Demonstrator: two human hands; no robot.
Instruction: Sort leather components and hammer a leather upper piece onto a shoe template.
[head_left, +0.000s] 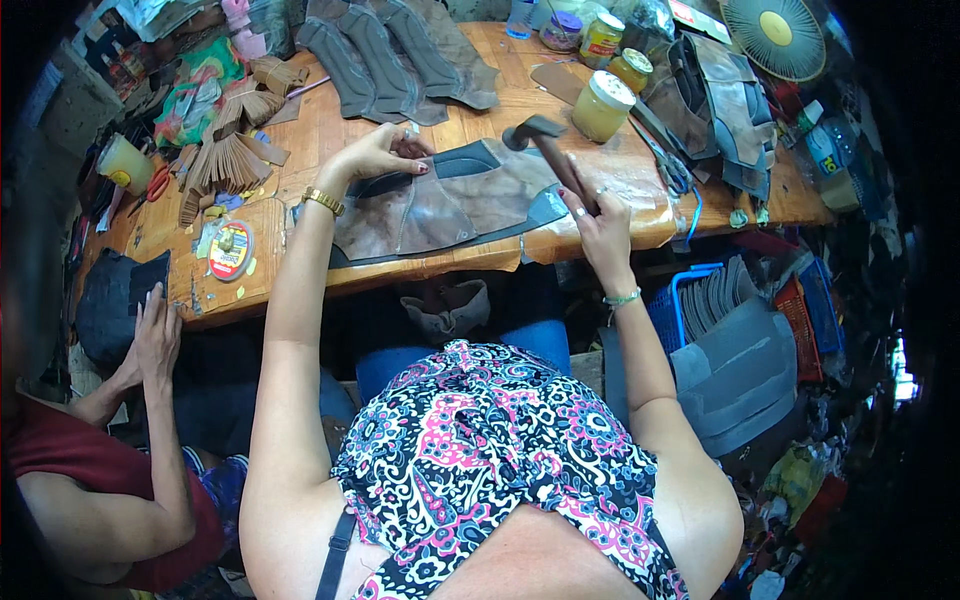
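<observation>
A brown, mottled leather shoe upper [435,215] with dark lining lies flat along the table's near edge. My left hand [385,155] is at its far left edge, thumb on the leather. Its fingers are bent, and a gap shows between them and the thumb. In my right hand [603,220] is a hammer [553,160], gripped by its handle. The hammer head is raised over the right part of the upper, apart from it. A grey-blue patch [546,206] shows at the upper's right end, close to my right hand.
Stitched leather pieces [400,60] lie at the back, jars [604,105] and scissors [672,170] to the right. More uppers [715,105] are piled near a fan [773,40]. A co-worker's hand [157,330] touches dark material at left. A blue basket [685,300] stands below right.
</observation>
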